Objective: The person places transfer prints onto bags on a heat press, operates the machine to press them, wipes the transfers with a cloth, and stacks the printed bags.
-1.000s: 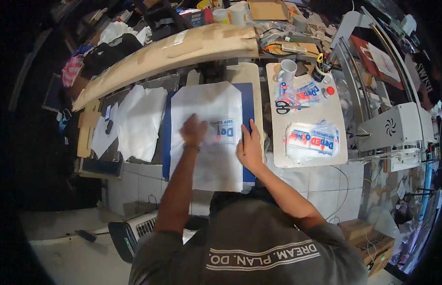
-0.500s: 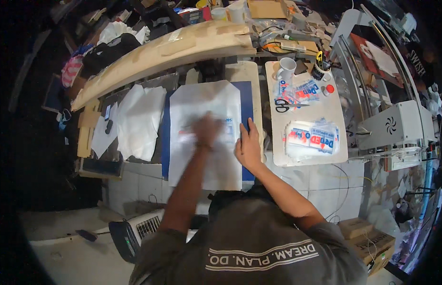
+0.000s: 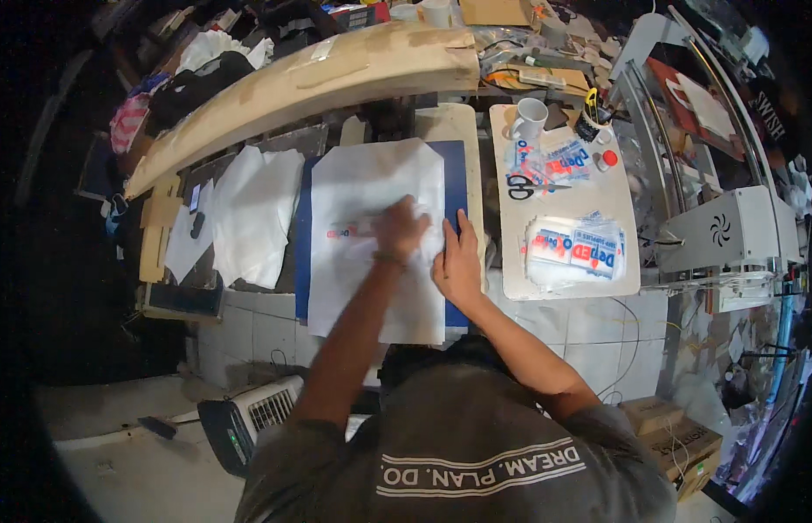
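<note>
A white sheet (image 3: 354, 288) with slanted upper corners lies flat over a blue board (image 3: 456, 166). Small red and blue print shows on its middle, partly covered by my left hand (image 3: 401, 231). That hand is over the sheet, right of its middle, and motion smears its fingers. My right hand (image 3: 459, 268) rests with fingers stretched out along the sheet's right edge and the blue board beside it. Nothing shows in its grasp.
On the right board (image 3: 563, 289) are printed transfer pieces (image 3: 573, 250), black scissors (image 3: 521, 186), a white mug (image 3: 530, 119) and a red-capped bottle (image 3: 607, 159). White cloth (image 3: 258, 213) lies left. A long wrapped roll (image 3: 336, 70) spans the back; a white-framed machine (image 3: 724, 228) stands right.
My left hand has shifted to the right across the sheet, uncovering more of the print at its left. The right hand stays at the sheet's right edge.
</note>
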Available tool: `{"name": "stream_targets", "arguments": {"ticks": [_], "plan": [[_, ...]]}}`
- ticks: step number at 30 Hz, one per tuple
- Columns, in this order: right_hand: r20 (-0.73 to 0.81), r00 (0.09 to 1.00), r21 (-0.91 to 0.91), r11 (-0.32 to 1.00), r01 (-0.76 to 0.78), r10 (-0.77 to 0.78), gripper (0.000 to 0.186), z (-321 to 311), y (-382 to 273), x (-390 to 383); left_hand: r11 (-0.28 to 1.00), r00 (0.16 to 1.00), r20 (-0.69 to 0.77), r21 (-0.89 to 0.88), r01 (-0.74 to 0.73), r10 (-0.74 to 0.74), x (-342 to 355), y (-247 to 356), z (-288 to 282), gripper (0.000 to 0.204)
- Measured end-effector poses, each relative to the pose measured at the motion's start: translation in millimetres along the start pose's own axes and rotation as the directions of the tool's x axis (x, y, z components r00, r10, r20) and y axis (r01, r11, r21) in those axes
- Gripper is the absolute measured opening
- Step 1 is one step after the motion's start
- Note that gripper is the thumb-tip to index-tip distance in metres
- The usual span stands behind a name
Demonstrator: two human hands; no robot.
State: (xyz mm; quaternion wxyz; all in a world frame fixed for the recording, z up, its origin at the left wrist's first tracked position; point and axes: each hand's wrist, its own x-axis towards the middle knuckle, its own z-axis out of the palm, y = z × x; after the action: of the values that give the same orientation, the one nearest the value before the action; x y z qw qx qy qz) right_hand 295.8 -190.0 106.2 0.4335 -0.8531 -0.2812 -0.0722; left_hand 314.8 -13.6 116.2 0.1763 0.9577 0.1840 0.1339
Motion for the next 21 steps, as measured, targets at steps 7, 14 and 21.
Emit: {"name": "stream_targets", "arguments": {"ticks": [7,14,21], "plan": [[-0.015,1.0,-0.014,1.0,-0.018,0.018,0.055,1,14,-1,0.989,0.941,0.31,0.094,0.11,-0.134,4,59,-7,0.049],[-0.083,0.996,0.028,1.0,-0.009,0.011,0.055,-3,13,1,0.951,0.938,0.16,0.031,0.307,-0.308,12,-66,-62,0.037],[-0.032,0.999,-0.011,1.0,0.001,-0.001,0.055,0,10,-1,0.98,0.93,-0.31,0.06,-0.19,0.199,-19,-17,48,0.046]]}}
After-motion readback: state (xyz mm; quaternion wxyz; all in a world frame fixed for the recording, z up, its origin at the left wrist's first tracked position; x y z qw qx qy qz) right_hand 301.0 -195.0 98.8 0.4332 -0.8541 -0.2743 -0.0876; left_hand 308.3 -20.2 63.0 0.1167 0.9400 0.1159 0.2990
